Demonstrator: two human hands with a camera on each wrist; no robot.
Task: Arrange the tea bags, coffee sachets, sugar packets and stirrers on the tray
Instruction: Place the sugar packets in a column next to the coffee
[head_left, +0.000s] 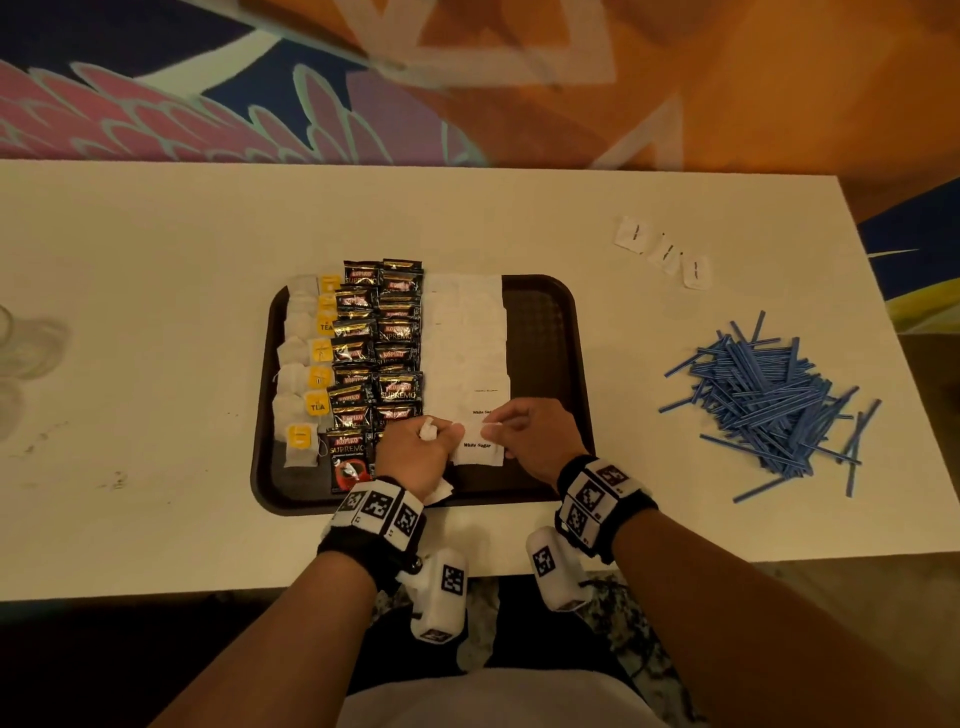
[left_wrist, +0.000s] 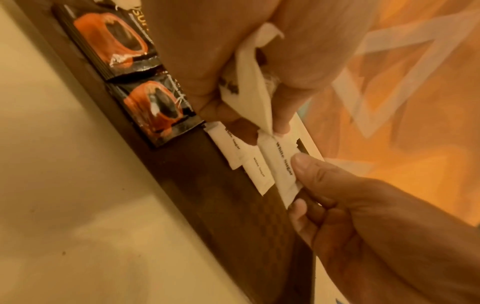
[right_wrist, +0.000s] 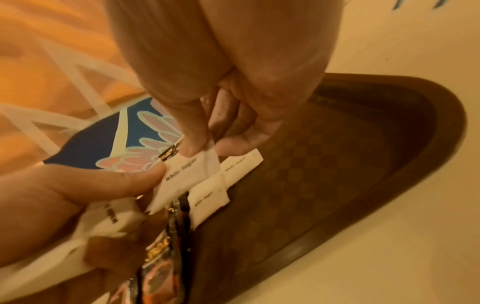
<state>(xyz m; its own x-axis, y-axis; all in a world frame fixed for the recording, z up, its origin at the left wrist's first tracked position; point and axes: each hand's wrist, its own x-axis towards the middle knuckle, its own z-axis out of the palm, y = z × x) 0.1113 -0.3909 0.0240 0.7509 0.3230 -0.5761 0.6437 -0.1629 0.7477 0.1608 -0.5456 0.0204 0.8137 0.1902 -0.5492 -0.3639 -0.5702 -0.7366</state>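
While tea (head_left: 304, 364), coffee (head_left: 379, 353) and most sugar (head_left: 465, 338) fill the tray (head_left: 545, 322), both hands, left (head_left: 415, 452) and right (head_left: 535, 436), pinch sugar packets; stirrers (head_left: 769, 400) at right untouched

A brown tray (head_left: 545, 312) lies flat on the counter. Across it run columns: tea bags (head_left: 301, 384) with yellow tags at 9 o'clock, black coffee sachets (head_left: 379, 353) in the middle, white sugar packets (head_left: 465, 343) beside them. Three more sugar packets (head_left: 662, 252) lie at 1 o'clock, and blue stirrers (head_left: 769, 400) are heaped at 3 o'clock.
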